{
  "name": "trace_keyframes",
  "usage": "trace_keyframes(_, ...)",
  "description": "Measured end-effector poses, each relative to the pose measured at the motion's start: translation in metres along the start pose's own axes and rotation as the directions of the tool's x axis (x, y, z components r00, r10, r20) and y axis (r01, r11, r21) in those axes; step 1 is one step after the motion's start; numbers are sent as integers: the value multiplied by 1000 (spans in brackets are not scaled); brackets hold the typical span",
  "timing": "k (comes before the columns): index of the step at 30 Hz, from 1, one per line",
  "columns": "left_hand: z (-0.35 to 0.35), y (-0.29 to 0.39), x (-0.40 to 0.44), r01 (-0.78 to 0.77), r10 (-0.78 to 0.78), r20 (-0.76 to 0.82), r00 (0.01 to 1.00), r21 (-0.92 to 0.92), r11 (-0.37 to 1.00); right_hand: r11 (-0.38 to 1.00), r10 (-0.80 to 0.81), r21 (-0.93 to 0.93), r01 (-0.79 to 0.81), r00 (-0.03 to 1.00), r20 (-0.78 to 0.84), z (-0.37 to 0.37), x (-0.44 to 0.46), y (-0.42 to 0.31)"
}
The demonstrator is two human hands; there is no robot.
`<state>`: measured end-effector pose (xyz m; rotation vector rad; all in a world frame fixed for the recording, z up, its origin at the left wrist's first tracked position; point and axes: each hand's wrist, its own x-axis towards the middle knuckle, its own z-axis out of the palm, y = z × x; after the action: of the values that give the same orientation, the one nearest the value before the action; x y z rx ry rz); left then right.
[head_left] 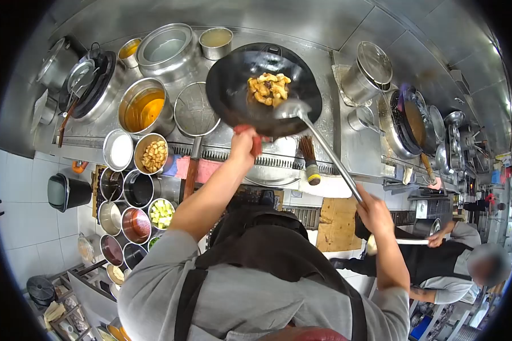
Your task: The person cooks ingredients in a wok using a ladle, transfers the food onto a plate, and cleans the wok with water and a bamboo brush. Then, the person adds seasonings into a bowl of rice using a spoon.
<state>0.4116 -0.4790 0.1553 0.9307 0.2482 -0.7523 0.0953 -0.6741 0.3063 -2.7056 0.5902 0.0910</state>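
My left hand is closed round the near edge of a black wok, with a red cloth in the grip. Browned, glossy chunks of food lie together in the wok. In my right hand is the long handle of a metal ladle. The ladle's bowl is inside the wok, just to the near right of the food. Just left of the wok rests a round mesh strainer with a wooden handle. A bamboo brush stands at the counter's front, right of the wok.
A pot of orange oil and a wide steel pot stand left. Several ingredient containers, including nuts and cut green pieces, are at lower left. A co-worker is at right, near another wok.
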Motion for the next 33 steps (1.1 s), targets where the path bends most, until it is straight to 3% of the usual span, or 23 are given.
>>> trace_keyframes(1, 9, 5, -31, -6, 2, -63, 998, -60, 998, 999, -3, 50, 3, 1000, 15, -14, -12, -2)
trace_keyframes(2, 14, 12, -41, 46, -53, -93, 994, -79, 996, 981, 128, 133, -139, 988, 89, -27, -17, -13)
trace_keyframes(3, 12, 14, -47, 99, -110, -123, 986, -93, 991, 988, 75, 128, -86, 993, 88, -26, -14, -9)
trace_keyframes(5, -12, 1, 3, 121, -121, 33, 992, -5, 993, 996, -16, 85, 14, 999, 29, -6, 13, -11)
trace_keyframes(7, -16, -7, 37, 93, -91, 51, 995, -39, 995, 995, 1, 95, -10, 996, 90, 20, 52, -6)
trace_keyframes(9, -25, -13, 54, 82, -84, 30, 996, 71, 994, 999, -29, 21, 29, 1000, 8, 69, 89, 2)
trace_keyframes(12, -50, -36, 20, 44, -70, 173, 983, 148, 988, 993, -9, -115, -4, 994, -106, 104, 108, -17)
trace_keyframes(13, -53, -45, -7, 95, -100, 31, 994, 134, 986, 994, -14, -109, 1, 993, -121, 94, 102, -20)
trace_keyframes(14, -53, -57, -31, -55, 56, -58, 997, 18, 998, 999, -19, -51, 13, 992, -122, 86, 87, -23)
trace_keyframes(15, -59, -44, -55, 43, -45, 15, 999, 126, 991, 1000, -26, 4, 26, 993, -114, 79, 70, -25)
trace_keyframes(17, -57, -50, -54, -73, 72, -66, 995, -7, 997, 993, -21, 117, 33, 994, -103, 55, 38, -18)
trace_keyframes(19, -45, -13, -32, 101, -101, 55, 993, -1, 995, 977, 61, 204, -65, 998, 26, 27, 16, -23)
trace_keyframes(20, -20, -1, -28, 38, -37, 10, 999, -57, 998, 972, 53, 226, -58, 998, 31, 23, 11, -19)
trace_keyframes(24, -8, 10, 18, 57, -56, -45, 997, 26, 998, 982, 5, 190, -17, 998, 63, 30, 39, -13)
trace_keyframes(26, -31, -10, 50, 59, -66, 80, 995, 91, 994, 997, -62, 49, 63, 998, -19, 60, 68, -11)
trace_keyframes(28, -53, -36, 43, 61, -75, 103, 992, 130, 990, 999, -53, -17, 52, 997, -63, 98, 88, -9)
trace_keyframes(29, -57, -45, 32, 36, -56, 124, 991, 160, 986, 996, -58, -69, 52, 994, -92, 104, 95, -12)
trace_keyframes(31, -43, -60, -33, -200, 198, -83, 977, -23, 980, 998, -15, -70, 9, 997, -82, 83, 77, -27)
trace_keyframes(32, -50, -56, -47, -70, 77, -105, 991, 67, 995, 993, -115, -24, 112, 979, -171, 82, 63, -13)
trace_keyframes(33, -58, -55, -61, 84, -62, -158, 985, 139, 987, 993, -121, -25, 118, 979, -164, 72, 48, -7)
